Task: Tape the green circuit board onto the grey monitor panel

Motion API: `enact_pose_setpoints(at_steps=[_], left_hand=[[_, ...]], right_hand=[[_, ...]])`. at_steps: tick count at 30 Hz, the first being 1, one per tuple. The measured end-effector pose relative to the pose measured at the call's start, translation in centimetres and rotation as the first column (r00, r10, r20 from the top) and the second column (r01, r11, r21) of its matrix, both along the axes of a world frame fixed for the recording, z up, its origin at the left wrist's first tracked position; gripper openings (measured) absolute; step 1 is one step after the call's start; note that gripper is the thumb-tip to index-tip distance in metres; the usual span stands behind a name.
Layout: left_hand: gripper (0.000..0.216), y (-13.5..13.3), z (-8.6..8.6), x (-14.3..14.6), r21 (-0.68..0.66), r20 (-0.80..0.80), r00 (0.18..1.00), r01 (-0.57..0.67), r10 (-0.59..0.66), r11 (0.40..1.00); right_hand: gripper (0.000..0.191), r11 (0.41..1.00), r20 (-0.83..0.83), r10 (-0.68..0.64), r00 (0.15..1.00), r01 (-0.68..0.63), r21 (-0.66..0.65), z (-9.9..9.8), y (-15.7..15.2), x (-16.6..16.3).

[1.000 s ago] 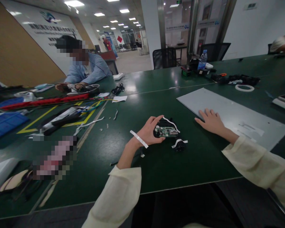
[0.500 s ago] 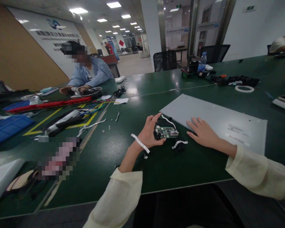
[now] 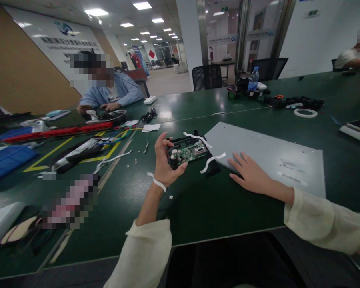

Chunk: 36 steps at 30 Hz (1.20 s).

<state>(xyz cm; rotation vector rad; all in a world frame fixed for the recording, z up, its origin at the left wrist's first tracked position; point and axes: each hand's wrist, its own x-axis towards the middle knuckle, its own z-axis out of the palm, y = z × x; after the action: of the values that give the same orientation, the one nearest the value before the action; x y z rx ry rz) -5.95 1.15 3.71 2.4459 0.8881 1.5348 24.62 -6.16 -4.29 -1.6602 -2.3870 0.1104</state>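
My left hand (image 3: pixel 167 163) is closed round the left end of a green circuit board (image 3: pixel 189 153) set in a black frame, thumb at the near edge and fingers at the far one. White tape strips (image 3: pixel 212 162) and black straps or cables trail off its right side. My right hand (image 3: pixel 252 172) lies flat, fingers spread, on the near left part of a grey metal panel (image 3: pixel 267 148). It holds nothing. The panel's left corner is close to the board's right side; whether they touch I cannot tell.
On the green table (image 3: pixel 204 216), a blue tray (image 3: pixel 9 164), a red bar (image 3: pixel 63 132) and a black-and-white part (image 3: pixel 78 154) lie left. A co-worker (image 3: pixel 114 90) sits beyond them. Farther back stand a water bottle (image 3: pixel 253 79) and a tape roll (image 3: pixel 305 113).
My left hand has moved left with the circuit board, which now shows more of its black frame. The metal panel has shifted slightly left in view, with my right hand still on it.
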Motion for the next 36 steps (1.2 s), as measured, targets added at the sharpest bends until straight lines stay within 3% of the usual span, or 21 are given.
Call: enact_pose_setpoints(at_steps=[10, 16, 22, 28, 32, 36], left_hand=[[0.091, -0.2, 0.6, -0.3, -0.012, -0.056, 0.998, 0.009, -0.009, 1.0], [0.089, -0.6, 1.4, -0.2, -0.023, -0.086, 0.996, 0.025, -0.027, 0.999], [0.09, -0.5, 3.0, 0.6, 0.015, -0.154, 0.987, 0.047, -0.044, 0.999], [0.089, -0.4, 4.3, 2.8, 0.03, -0.191, 0.98, 0.069, -0.062, 0.997], [0.084, -0.3, 3.4, 4.3, -0.019, -0.212, 0.973, 0.085, -0.088, 0.996], [0.076, 0.2, 0.8, 5.2, -0.154, -0.283, 0.952, 0.074, -0.116, 0.985]], right_hand=[[0.067, 0.964, -0.054, 0.264, 0.963, -0.266, -0.02, 2.0, -3.0, -2.9], [0.069, 0.867, -0.094, 0.483, 0.871, -0.49, -0.089, 3.3, -5.0, -4.2], [0.066, 0.737, -0.178, 0.656, 0.734, -0.673, -0.06, 3.8, -5.8, -5.0], [0.065, 0.711, -0.19, 0.681, 0.707, -0.701, -0.055, 3.5, -5.5, -5.4], [0.065, 0.727, -0.183, 0.663, 0.726, -0.683, -0.072, 3.6, -5.4, -5.5], [0.057, 0.738, -0.179, 0.649, 0.739, -0.669, -0.089, 3.6, -5.1, -5.6]])
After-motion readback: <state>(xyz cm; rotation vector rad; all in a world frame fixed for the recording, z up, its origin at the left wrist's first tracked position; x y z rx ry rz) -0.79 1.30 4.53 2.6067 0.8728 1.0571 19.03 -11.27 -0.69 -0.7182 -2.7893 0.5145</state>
